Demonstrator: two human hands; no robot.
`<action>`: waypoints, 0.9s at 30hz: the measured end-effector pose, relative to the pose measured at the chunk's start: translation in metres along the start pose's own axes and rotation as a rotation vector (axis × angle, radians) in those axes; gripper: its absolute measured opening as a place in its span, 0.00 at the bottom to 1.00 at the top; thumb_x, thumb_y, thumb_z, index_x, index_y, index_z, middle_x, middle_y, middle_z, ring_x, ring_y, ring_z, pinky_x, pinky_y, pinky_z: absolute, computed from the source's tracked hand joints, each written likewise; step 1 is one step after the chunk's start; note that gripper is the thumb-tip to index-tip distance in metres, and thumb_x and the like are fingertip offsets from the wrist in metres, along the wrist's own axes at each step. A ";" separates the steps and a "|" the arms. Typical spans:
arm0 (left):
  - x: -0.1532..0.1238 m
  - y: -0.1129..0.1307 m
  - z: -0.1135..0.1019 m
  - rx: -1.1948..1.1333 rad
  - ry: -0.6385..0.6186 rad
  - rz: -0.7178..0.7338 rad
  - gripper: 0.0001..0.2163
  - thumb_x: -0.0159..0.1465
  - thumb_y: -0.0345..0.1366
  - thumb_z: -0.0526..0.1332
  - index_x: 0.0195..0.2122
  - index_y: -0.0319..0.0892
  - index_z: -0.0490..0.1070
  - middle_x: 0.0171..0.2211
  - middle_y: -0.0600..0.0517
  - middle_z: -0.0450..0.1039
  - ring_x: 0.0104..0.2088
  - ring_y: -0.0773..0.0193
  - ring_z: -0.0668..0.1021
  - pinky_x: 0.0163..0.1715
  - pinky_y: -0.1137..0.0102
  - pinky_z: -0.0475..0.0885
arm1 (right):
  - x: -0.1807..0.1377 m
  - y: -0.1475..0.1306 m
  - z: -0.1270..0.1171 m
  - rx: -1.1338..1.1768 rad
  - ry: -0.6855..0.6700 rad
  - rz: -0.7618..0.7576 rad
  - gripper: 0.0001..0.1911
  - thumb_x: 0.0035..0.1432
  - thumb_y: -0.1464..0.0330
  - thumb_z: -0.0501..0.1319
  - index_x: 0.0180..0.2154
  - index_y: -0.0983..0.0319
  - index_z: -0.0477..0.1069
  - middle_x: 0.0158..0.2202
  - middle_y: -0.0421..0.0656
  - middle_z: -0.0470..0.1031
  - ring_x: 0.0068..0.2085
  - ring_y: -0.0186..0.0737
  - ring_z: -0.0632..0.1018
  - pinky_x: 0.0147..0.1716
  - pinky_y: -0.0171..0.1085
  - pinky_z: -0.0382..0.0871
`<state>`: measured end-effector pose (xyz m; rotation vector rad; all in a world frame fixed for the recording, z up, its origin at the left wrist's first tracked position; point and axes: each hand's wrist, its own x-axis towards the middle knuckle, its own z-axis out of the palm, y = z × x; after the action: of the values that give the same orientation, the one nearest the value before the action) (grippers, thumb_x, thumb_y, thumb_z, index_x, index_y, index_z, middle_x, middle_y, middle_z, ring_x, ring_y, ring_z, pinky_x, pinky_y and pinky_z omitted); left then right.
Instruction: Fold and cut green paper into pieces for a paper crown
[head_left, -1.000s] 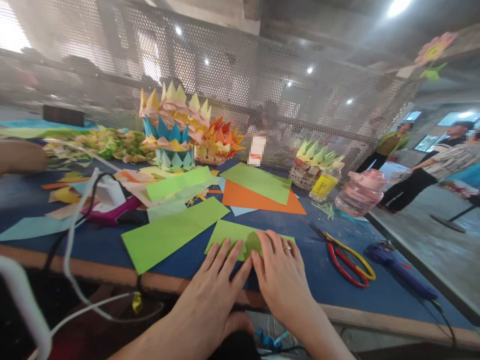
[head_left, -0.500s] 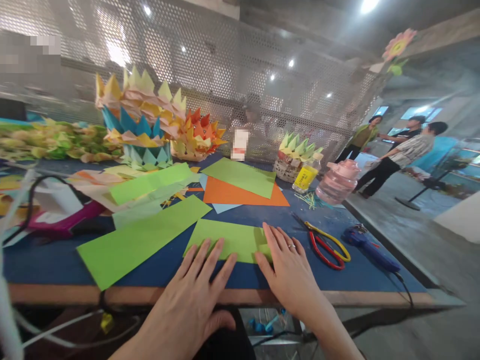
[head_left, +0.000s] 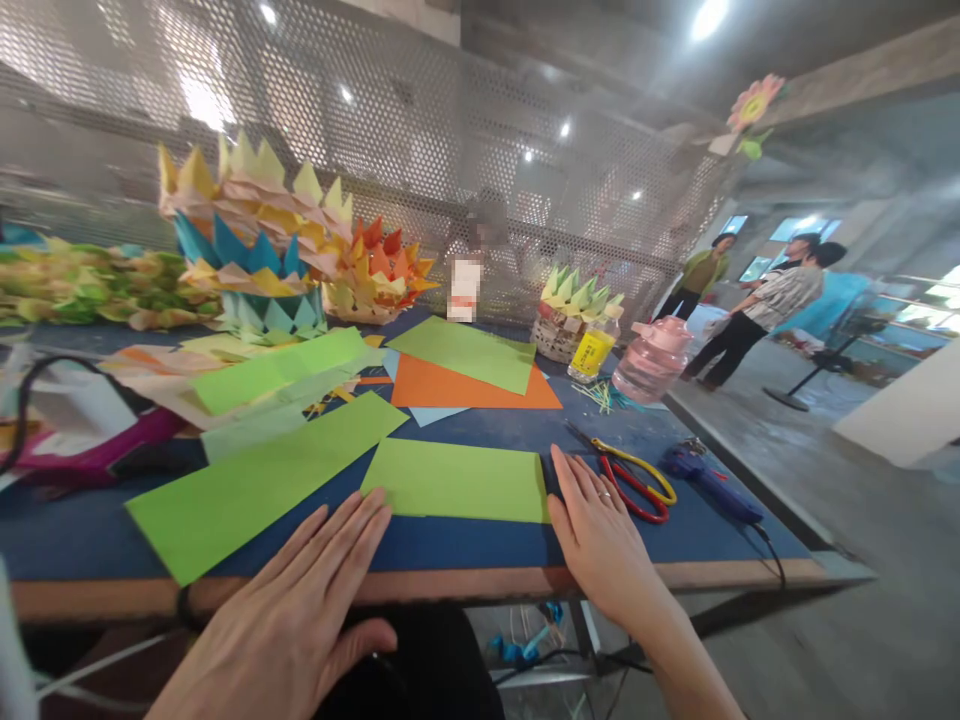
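A green strip of paper [head_left: 459, 482] lies flat on the blue tabletop in front of me. My left hand [head_left: 311, 560] is flat and open, its fingertips touching the strip's left end. Beside the strip's right end rests my right hand [head_left: 596, 510], open with fingers stretched out, a ring on one finger. Left of the strip lies a longer bright green paper [head_left: 262, 485], its right tip close to the strip's top left corner. Scissors [head_left: 637, 480] with red and yellow handles lie just beyond my right hand.
Orange paper [head_left: 465, 388] and a green sheet sit behind the strip. At right are a blue glue gun [head_left: 712, 482], a pink water bottle [head_left: 651, 360] and a yellow-labelled bottle [head_left: 594, 350]. Folded paper crowns [head_left: 270, 265] stand at the back left. People [head_left: 787, 285] stand beyond the table.
Both hands have slid outward: the left off most of the strip to its left end, the right past its right end. The whole strip is uncovered. The view has shifted slightly.
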<state>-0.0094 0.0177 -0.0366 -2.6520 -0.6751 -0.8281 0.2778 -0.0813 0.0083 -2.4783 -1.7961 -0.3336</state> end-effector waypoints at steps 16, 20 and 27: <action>-0.013 -0.012 -0.006 0.083 0.034 -0.044 0.32 0.65 0.55 0.50 0.64 0.39 0.54 0.56 0.43 0.71 0.52 0.50 0.75 0.63 0.53 0.46 | 0.003 0.002 0.006 0.035 0.044 -0.006 0.29 0.64 0.66 0.42 0.64 0.68 0.53 0.63 0.49 0.62 0.63 0.50 0.63 0.61 0.54 0.57; -0.012 -0.016 -0.011 -0.009 0.004 -0.085 0.29 0.64 0.54 0.54 0.62 0.43 0.58 0.55 0.45 0.71 0.53 0.50 0.74 0.61 0.54 0.55 | 0.000 0.008 0.010 0.192 0.204 -0.048 0.26 0.65 0.65 0.44 0.61 0.65 0.59 0.59 0.51 0.66 0.59 0.50 0.68 0.58 0.54 0.62; 0.017 -0.059 -0.025 -0.022 -0.044 -0.372 0.25 0.67 0.49 0.51 0.58 0.37 0.62 0.55 0.39 0.68 0.54 0.45 0.71 0.53 0.54 0.65 | -0.013 0.011 0.006 0.458 0.436 -0.111 0.17 0.67 0.64 0.47 0.51 0.58 0.68 0.51 0.47 0.71 0.54 0.45 0.72 0.54 0.48 0.67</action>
<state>-0.0389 0.0643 0.0002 -2.6083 -1.2015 -0.8726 0.2857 -0.0957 0.0005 -1.8349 -1.6078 -0.3810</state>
